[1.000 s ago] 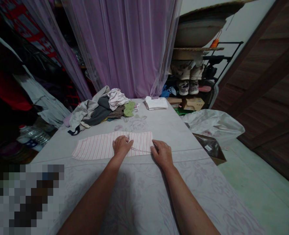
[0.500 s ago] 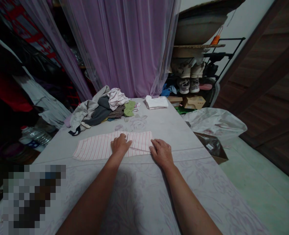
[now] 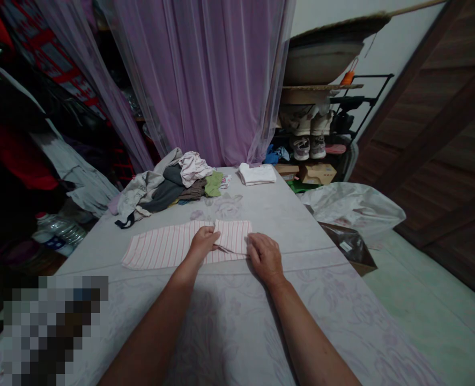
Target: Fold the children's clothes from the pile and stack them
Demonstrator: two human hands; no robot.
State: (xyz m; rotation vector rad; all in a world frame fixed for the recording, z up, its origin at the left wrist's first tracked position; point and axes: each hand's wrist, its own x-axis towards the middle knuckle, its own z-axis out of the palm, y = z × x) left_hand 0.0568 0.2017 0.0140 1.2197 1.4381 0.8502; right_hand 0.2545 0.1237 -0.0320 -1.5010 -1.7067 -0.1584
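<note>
A striped cloth (image 3: 165,245), white with pink lines, lies lengthwise across the bed (image 3: 302,236), its right part folded over on top. At the edge of that folded part, my left hand (image 3: 203,241) pinches the fabric between thumb and fingers, lifting it slightly. My right hand (image 3: 265,256) rests at the cloth's right end, fingers bent together over the edge; what its fingertips grip is too small to tell.
A heap of rumpled clothes (image 3: 167,187) is at the bed's back left. A folded white cloth (image 3: 257,174) lies at the back right. Beyond the right edge are a plastic bag (image 3: 354,206), a box (image 3: 352,246) and a shoe rack (image 3: 321,120).
My left hand has closed on the folded edge, which is now slightly raised. My right hand stays at the right end with its fingers drawn closer together. The view has tilted slightly.
</note>
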